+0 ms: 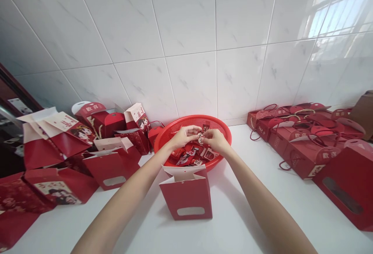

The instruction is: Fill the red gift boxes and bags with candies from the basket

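Both hands are over a red plastic basket [225,137] that holds several small red wrapped packets [186,156]. Between my left hand [186,135] and my right hand [215,139] is a small packet with a pale printed design [201,139]. The fingers of my right hand pinch its right side; my left hand's fingers curl at its left and upper edge. In front of the basket, between my forearms, a red paper box [188,197] stands upright with its top open and a pale oval window low on its front.
Several red and cream gift boxes [109,164] stand at the left. On the right are rows of red boxes with cord handles [303,149] and a larger windowed box [349,184]. A tiled wall [189,83] rises behind the white tabletop [233,223].
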### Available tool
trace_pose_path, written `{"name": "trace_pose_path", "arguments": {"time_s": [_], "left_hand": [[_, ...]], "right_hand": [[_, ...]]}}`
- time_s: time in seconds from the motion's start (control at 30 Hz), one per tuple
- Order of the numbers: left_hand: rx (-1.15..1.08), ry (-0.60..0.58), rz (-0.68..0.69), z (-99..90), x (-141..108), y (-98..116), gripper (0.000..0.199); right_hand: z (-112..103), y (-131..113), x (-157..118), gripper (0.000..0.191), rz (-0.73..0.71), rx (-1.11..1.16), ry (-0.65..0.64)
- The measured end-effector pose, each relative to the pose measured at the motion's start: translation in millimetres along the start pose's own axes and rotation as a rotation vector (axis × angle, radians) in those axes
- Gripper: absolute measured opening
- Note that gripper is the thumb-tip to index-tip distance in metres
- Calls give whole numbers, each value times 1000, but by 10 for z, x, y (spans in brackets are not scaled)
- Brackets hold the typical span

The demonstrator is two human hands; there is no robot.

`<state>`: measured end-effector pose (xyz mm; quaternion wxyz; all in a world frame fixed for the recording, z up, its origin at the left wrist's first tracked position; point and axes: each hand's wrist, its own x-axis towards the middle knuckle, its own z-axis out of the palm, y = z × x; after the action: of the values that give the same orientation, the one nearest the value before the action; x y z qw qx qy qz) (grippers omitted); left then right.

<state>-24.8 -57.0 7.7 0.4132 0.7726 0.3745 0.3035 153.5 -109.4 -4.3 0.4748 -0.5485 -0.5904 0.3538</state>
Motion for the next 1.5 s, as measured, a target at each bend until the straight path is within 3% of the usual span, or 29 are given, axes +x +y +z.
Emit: {"name": "trace_pose_path", "arguments": {"time_s": [0.2,0.27,0.4,0.5,0.63,0.87,1.13,1.33,1.5], "left_hand": [[367,-115,-269,-47,21,-128,19],[408,-167,-305,-82,5,-173,11],[474,-226,-345,-111,-23,-197,17],[496,-243,-356,-93,-16,-176,4],[465,-176,-299,-64,15,-132,10],[287,90,-125,-52,71,-92,13],[347,193,-125,-57,129,-197,16],[510,-21,-139,-57,146,-149,23],[599,-184,-55,113,366,-52,22]], "right_hand": [[6,10,20,10,-21,39,50],[11,16,32,7,-14,58,83],[16,33,52,2,16,98,139],[11,42,60,4,27,119,166],[3,45,68,7,29,140,194],[3,38,61,9,1,176,181],[2,41,68,10,-19,232,218],[27,87,129,13,-16,315,299],[50,102,147,12,-28,386,307]]}}
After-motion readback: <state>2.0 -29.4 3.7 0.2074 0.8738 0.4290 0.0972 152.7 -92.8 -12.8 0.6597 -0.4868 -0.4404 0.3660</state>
